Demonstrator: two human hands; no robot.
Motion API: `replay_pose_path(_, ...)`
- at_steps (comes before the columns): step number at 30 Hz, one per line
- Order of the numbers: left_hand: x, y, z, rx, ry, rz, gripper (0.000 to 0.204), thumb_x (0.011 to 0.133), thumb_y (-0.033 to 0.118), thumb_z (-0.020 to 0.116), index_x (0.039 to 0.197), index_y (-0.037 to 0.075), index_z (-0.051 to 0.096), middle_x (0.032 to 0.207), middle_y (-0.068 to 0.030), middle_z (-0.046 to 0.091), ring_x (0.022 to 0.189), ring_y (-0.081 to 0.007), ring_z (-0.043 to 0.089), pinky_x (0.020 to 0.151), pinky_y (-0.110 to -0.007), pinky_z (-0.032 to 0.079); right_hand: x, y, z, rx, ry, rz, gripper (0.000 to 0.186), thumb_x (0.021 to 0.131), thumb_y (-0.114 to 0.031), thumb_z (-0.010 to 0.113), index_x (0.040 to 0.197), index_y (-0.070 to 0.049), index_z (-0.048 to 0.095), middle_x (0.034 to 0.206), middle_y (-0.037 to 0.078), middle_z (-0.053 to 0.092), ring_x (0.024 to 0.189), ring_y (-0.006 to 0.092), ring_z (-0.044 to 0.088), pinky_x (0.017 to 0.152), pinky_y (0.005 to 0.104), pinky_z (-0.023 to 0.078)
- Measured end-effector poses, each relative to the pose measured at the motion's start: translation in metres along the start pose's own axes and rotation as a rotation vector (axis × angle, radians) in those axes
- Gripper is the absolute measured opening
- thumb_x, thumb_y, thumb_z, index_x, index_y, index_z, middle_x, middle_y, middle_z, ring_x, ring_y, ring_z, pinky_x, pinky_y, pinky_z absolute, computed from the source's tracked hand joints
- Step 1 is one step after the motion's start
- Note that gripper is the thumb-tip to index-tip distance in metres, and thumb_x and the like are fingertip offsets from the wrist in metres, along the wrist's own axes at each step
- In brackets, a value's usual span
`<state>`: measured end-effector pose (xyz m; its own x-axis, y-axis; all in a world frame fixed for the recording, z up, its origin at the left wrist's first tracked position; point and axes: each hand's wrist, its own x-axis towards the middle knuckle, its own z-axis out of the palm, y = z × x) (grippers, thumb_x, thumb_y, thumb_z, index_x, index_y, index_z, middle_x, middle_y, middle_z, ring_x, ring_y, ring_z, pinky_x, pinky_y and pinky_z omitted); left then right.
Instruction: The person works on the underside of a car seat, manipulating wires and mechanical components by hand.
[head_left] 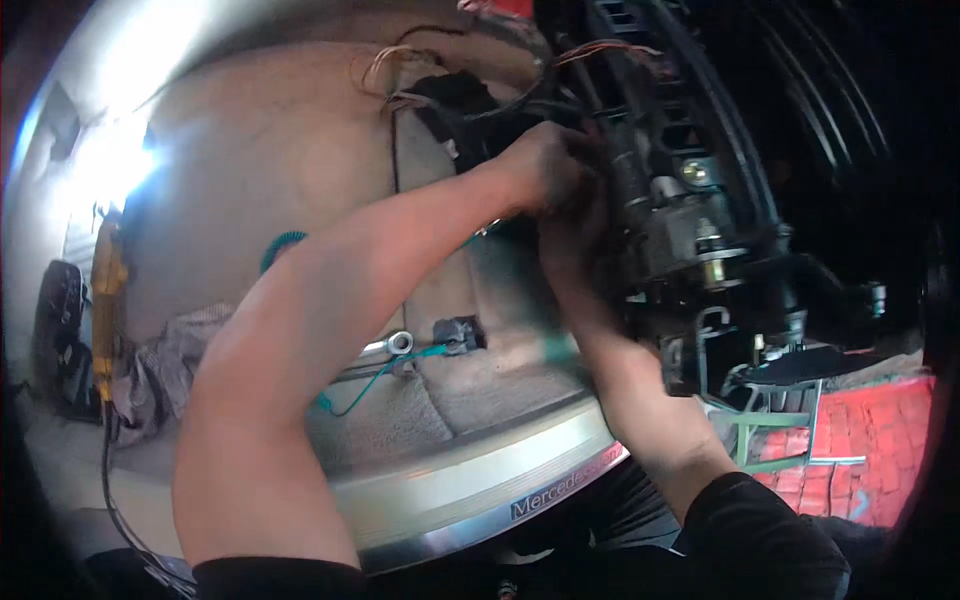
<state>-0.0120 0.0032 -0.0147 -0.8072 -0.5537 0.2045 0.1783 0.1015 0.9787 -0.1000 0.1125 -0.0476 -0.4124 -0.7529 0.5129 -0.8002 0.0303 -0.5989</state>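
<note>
My left hand point(550, 165) reaches across the beige carpeted car floor point(280, 140) to the left side of a dark metal mechanism with rails point(660, 130). Close beneath it, my right hand point(578, 215) comes up along the same side of the mechanism. Both hands look dark and smudged, and their fingers are lost in shadow and blur, so what they hold cannot be made out. Between my forearms a shiny ring-headed metal tool point(399, 343) lies on the carpet. A thin green cord point(375, 385) runs beside it toward a dark cutout point(460, 335).
Loose wires point(385, 75) stick up beyond my hands. At left stand a yellow work lamp point(107, 300), glaring brightly, and a crumpled grey cloth point(180, 350). A metal door sill point(450, 490) crosses in front of me. A green metal frame point(765, 435) stands on red paving point(870, 440) at lower right.
</note>
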Motion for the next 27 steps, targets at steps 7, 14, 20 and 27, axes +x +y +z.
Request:
replay_pose_path(7,-0.015,0.022,-0.010,0.046,-0.004,-0.093,0.038,0.080,0.007,0.063,0.117,-0.003,0.060,0.099,-0.0147,0.068,0.084,-0.0201,0.063,0.076,-0.033,0.051,0.004,-0.004,0.014,0.277,0.034,0.060,0.034,0.085,-0.008,0.061,0.117,-0.003,0.047,0.115,0.008,0.055,0.107,0.0182,0.052,0.093,0.0315,0.041)
replay_pose_path(14,-0.004,0.011,-0.006,0.054,0.030,-0.094,0.030,0.078,0.013,0.067,0.106,0.003,0.067,0.099,-0.0165,0.068,0.095,-0.0234,0.066,0.085,-0.034,0.050,0.009,0.022,0.013,0.232,-0.002,0.072,0.044,0.085,-0.006,0.061,0.126,-0.004,0.044,0.113,0.007,0.054,0.099,0.0171,0.055,0.071,0.0277,0.049)
replay_pose_path(20,-0.002,0.008,-0.005,0.112,0.057,-0.084,0.029,0.079,0.016,0.066,0.104,0.003,0.067,0.100,-0.0169,0.068,0.098,-0.0242,0.065,0.085,-0.034,0.050,0.005,-0.001,0.007,-0.056,0.033,-0.072,0.053,0.080,-0.008,0.066,0.128,-0.004,0.043,0.115,0.009,0.055,0.108,0.0197,0.053,0.081,0.0310,0.047)
replay_pose_path(27,-0.003,0.007,-0.010,0.135,0.014,-0.035,0.041,0.080,0.012,0.067,0.117,-0.001,0.061,0.098,-0.0170,0.068,0.084,-0.0207,0.065,0.075,-0.033,0.053,0.006,-0.005,0.007,0.160,-0.039,0.120,0.049,0.081,-0.009,0.064,0.126,-0.003,0.043,0.118,0.010,0.054,0.109,0.0192,0.053,0.089,0.0335,0.044)
